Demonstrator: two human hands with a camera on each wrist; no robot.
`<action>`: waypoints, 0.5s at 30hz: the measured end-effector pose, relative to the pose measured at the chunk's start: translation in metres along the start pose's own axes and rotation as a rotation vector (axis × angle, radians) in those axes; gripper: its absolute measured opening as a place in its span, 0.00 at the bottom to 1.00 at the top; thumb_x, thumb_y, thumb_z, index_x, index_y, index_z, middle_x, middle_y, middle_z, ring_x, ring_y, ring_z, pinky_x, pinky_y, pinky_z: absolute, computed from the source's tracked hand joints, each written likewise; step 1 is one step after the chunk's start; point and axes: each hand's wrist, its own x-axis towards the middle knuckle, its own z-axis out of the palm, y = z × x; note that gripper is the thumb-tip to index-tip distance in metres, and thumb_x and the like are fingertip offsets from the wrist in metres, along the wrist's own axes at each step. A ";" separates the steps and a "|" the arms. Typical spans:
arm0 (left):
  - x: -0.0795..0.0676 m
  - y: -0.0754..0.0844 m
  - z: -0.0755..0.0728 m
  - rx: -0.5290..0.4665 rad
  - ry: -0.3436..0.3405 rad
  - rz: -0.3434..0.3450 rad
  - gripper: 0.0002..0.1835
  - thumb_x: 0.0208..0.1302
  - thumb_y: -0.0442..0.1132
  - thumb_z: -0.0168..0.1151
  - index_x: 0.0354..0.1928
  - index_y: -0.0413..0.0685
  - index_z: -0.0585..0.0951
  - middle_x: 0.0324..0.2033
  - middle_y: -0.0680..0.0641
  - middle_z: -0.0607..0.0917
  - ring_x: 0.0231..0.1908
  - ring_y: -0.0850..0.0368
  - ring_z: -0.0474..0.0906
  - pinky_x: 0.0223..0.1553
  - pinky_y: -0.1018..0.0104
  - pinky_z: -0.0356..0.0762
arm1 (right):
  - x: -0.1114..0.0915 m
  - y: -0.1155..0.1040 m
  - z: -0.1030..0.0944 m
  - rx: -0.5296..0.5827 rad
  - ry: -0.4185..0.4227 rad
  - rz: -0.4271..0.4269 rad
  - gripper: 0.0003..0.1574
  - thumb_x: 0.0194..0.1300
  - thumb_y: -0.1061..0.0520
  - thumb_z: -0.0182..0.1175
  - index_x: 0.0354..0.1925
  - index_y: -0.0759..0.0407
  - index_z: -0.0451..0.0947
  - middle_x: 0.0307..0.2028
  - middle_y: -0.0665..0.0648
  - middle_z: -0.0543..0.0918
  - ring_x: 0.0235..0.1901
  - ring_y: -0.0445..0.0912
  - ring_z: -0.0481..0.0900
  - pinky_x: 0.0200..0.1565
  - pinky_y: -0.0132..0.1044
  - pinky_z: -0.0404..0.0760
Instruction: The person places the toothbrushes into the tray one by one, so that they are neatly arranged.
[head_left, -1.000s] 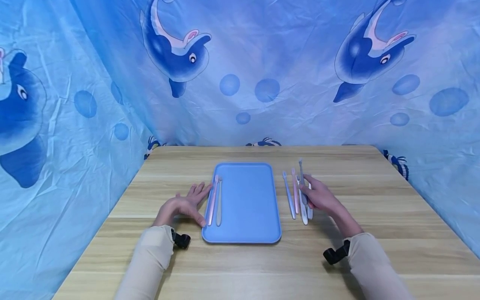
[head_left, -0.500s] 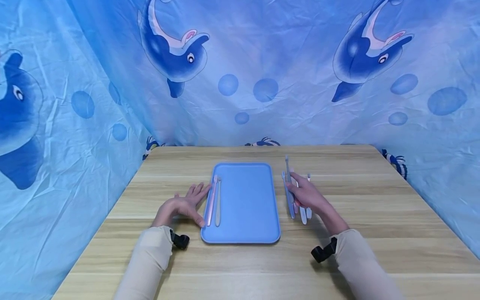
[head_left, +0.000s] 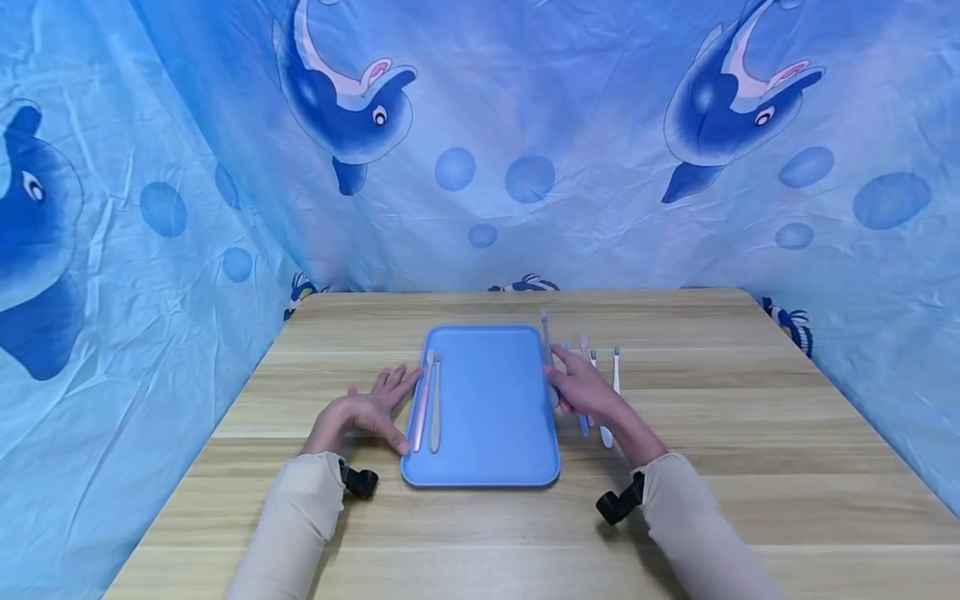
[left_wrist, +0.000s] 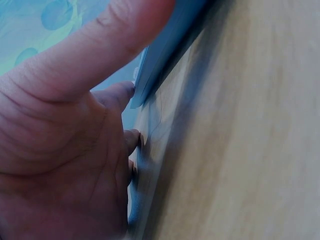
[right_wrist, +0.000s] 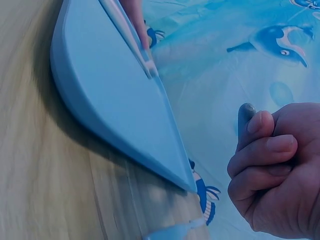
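Note:
My left hand rests with fingers spread against the left edge of the blue tray. Its thumb touches the rim near the lower left corner. On the tray's left side lie a pink toothbrush and a grey toothbrush, side by side. My right hand grips a dark grey toothbrush over the tray's right edge, head pointing away. In the right wrist view, that hand's fingers are curled and only the tip of the handle shows.
Right of the tray lie several more toothbrushes, partly hidden by my right hand: a white one, another white-handled one, a blue one and a pink one. All stand on a wooden table, with a blue dolphin-print sheet behind.
My right hand has carried the dark grey toothbrush leftward from above the other toothbrushes to the tray's right edge. My left hand has stayed at the tray.

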 end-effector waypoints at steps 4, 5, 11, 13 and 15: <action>0.001 -0.001 0.001 0.003 0.002 -0.005 0.82 0.27 0.73 0.79 0.80 0.65 0.34 0.80 0.45 0.27 0.78 0.38 0.17 0.64 0.17 0.18 | 0.002 -0.002 0.007 0.005 -0.007 -0.013 0.37 0.80 0.52 0.44 0.80 0.56 0.46 0.10 0.48 0.67 0.10 0.41 0.65 0.15 0.31 0.62; 0.002 -0.001 0.001 0.004 0.005 -0.004 0.82 0.27 0.73 0.79 0.80 0.66 0.34 0.80 0.45 0.27 0.78 0.38 0.17 0.64 0.17 0.18 | 0.003 -0.002 0.008 -0.002 -0.003 -0.015 0.37 0.80 0.53 0.44 0.80 0.57 0.46 0.10 0.48 0.67 0.10 0.41 0.65 0.15 0.31 0.63; 0.005 -0.005 0.002 0.003 0.008 -0.002 0.82 0.27 0.72 0.80 0.80 0.66 0.35 0.80 0.45 0.27 0.78 0.38 0.17 0.64 0.17 0.18 | 0.005 -0.004 0.014 -0.030 0.020 -0.003 0.39 0.80 0.53 0.45 0.80 0.61 0.44 0.08 0.48 0.67 0.09 0.42 0.66 0.15 0.30 0.63; 0.006 -0.006 0.003 0.001 0.008 -0.002 0.82 0.27 0.72 0.80 0.80 0.65 0.35 0.80 0.44 0.27 0.78 0.37 0.17 0.64 0.17 0.18 | 0.005 -0.004 0.016 -0.034 0.019 -0.008 0.39 0.80 0.53 0.45 0.80 0.62 0.44 0.07 0.48 0.67 0.09 0.41 0.66 0.14 0.30 0.62; 0.006 -0.006 0.002 -0.001 0.009 -0.002 0.82 0.27 0.72 0.80 0.80 0.65 0.35 0.80 0.44 0.27 0.78 0.37 0.17 0.64 0.17 0.18 | 0.006 -0.005 0.019 -0.035 0.018 -0.013 0.39 0.80 0.53 0.46 0.79 0.61 0.44 0.07 0.48 0.68 0.08 0.41 0.66 0.13 0.30 0.61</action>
